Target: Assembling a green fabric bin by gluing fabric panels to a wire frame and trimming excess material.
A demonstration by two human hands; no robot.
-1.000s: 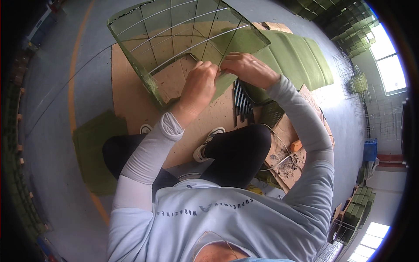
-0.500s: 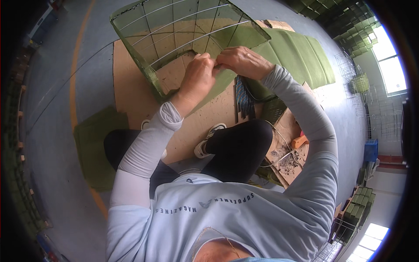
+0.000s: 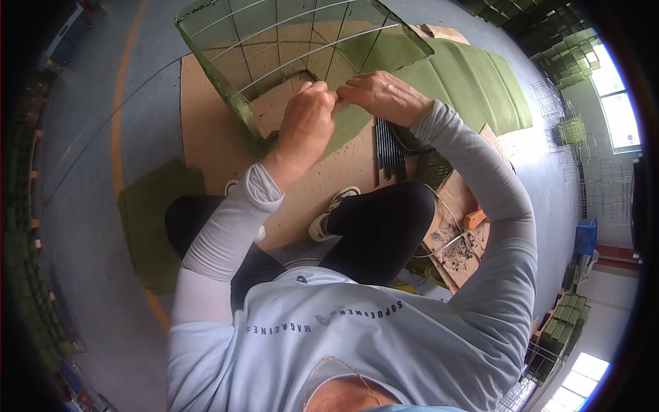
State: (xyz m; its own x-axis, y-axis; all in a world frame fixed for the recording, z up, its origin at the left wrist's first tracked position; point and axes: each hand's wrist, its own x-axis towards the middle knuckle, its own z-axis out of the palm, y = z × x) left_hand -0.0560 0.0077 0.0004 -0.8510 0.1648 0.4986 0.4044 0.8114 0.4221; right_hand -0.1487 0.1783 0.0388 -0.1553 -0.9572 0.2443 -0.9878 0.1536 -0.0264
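A wire-framed basket (image 3: pixel 312 49) with green mesh fabric walls stands tilted in front of me. At its near edge my left hand (image 3: pixel 305 120) is closed, fingers curled together. Beside it my right hand (image 3: pixel 384 95) pinches at the same green fabric edge (image 3: pixel 350 127), the fingertips of both hands almost touching. Whether they grip only the fabric or also some small piece is hidden by the fingers. A bundle of thin dark rods (image 3: pixel 389 152) lies on the cardboard just nearer than my right hand.
Flattened cardboard (image 3: pixel 213 130) covers the floor beneath the basket. Folded green fabric (image 3: pixel 473 86) lies to the right, and more green sheets (image 3: pixel 161 226) to the left. An orange-handled tool (image 3: pixel 473 219) rests on dirty cardboard at my right. Wire frames (image 3: pixel 563 130) stand farther right.
My two hands have stayed at the fabric edge, shifting only slightly. The basket and surroundings sit a little farther right in the picture.
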